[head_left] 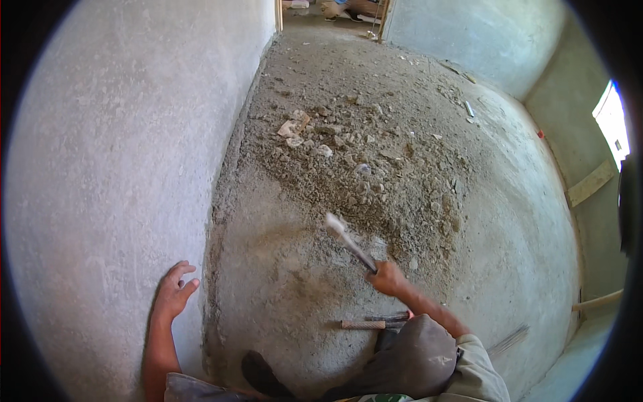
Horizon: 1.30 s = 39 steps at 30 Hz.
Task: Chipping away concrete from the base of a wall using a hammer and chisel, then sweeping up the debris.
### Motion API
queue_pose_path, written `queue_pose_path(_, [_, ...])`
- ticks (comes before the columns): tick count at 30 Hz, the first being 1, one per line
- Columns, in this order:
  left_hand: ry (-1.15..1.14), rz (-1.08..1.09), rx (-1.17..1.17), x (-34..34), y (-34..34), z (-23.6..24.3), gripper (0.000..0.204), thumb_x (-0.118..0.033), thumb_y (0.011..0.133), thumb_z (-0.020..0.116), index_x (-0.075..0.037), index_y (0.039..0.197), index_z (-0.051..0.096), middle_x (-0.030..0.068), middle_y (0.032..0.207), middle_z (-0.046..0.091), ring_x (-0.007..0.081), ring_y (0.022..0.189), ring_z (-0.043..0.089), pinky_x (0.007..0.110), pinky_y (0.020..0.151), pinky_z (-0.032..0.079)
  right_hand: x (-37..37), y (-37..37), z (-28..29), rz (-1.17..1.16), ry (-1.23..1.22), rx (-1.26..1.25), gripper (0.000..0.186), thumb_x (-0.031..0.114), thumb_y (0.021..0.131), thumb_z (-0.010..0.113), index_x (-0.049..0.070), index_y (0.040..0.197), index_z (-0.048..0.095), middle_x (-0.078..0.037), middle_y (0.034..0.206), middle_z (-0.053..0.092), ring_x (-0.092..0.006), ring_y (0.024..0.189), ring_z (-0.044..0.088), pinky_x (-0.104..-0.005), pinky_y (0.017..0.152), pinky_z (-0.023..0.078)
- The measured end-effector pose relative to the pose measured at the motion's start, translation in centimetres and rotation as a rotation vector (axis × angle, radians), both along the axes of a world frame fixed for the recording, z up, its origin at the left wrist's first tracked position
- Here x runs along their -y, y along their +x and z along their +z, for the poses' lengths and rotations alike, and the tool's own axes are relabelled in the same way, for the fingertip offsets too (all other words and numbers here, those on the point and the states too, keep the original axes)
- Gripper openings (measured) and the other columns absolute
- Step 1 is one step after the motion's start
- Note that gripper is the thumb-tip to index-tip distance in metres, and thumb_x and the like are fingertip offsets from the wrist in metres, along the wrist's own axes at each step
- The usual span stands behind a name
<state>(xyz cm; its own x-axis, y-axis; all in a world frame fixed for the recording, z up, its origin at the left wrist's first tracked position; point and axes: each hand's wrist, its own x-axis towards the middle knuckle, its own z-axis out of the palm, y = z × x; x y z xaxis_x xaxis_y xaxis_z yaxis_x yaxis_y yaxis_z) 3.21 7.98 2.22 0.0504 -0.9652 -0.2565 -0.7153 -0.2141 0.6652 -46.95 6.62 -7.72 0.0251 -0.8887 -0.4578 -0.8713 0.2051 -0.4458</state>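
My right hand is closed around the dark handle of a short tool that looks like a hammer. Its pale head is smeared by motion and points up and left, over the near edge of a rubble heap. Fingers apart and curved, my left hand is raised beside the grey plastered wall; whether it touches the wall I cannot tell. Beside my bent knee, a tool with a light brown handle lies on the floor. A darker rod-like piece lies just behind it.
Loose rubble spreads over the concrete floor toward a doorway, where part of a person shows. At right are a leaning board, a wooden pole and a bundle of thin bristles or wires. A bright window is beyond.
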Motion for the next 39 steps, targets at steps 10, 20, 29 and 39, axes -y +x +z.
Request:
queue_pose_path(10, [0.003,0.035,-0.087,-0.9,0.4,-1.3,0.043,-0.026,0.079,0.068,-0.003,0.115,0.061,0.0160,0.135,0.049,0.0275,0.121,0.049,0.036,0.092,0.044,-2.0,-0.8,-3.7,0.556,0.021,-0.204,0.026,0.024,0.075,0.058,0.012,0.097,0.064,-0.015,0.086,0.068,-0.0351,0.085,0.065,-0.0432,0.070,0.052])
queue_pose_path(20, [0.041,0.038,-0.046,0.4,0.2,-0.4,0.041,-0.024,0.081,0.066,-0.005,0.117,0.059,0.0138,0.137,0.047,0.0250,0.123,0.047,0.035,0.093,0.043,-1.4,2.5,0.3,0.075,0.006,-0.041,0.035,0.039,0.081,0.064,0.007,0.095,0.063,-0.022,0.081,0.065,-0.0397,0.079,0.064,-0.0452,0.071,0.051])
queue_pose_path(29, [0.040,0.045,-0.080,-0.8,0.0,-0.2,0.041,-0.024,0.081,0.064,-0.004,0.117,0.060,0.0132,0.135,0.049,0.0226,0.120,0.049,0.034,0.095,0.040,0.0,2.6,-2.0,0.460,0.205,-0.356,0.025,0.021,0.077,0.058,0.014,0.100,0.065,-0.014,0.095,0.068,-0.0298,0.087,0.068,-0.0418,0.074,0.054])
queue_pose_path(39, [0.069,0.037,-0.005,-0.3,-0.7,-0.3,0.040,-0.025,0.081,0.065,-0.004,0.115,0.060,0.0151,0.134,0.049,0.0245,0.120,0.048,0.033,0.094,0.041,-0.3,3.5,0.1,0.103,0.055,-0.063,0.035,0.034,0.082,0.059,0.004,0.099,0.064,-0.023,0.086,0.066,-0.0397,0.084,0.064,-0.0478,0.078,0.051])
